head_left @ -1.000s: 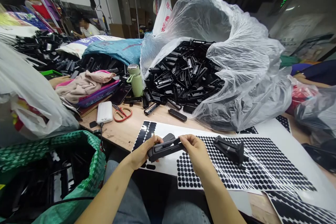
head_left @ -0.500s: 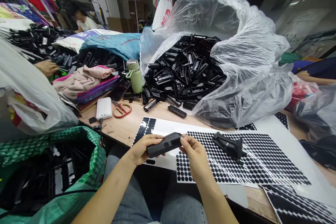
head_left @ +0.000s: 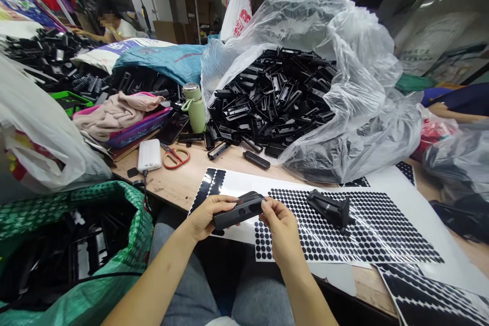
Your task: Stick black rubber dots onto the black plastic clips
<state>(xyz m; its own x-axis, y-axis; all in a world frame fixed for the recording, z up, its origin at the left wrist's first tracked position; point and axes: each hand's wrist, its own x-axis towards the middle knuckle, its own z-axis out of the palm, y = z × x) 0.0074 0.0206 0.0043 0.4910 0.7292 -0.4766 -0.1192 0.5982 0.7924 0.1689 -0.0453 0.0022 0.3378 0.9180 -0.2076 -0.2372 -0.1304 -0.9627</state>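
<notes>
One elongated black part (head_left: 237, 214), finely textured, round dark spot (head_left: 242, 212) on side.

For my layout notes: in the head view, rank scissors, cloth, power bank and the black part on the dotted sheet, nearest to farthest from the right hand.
From the right hand:
1. Black part, right, on the dotted sheet.
2. Scissors, forward and left.
3. Power bank, left of the scissors.
4. Cloth, farther left and back.
</notes>
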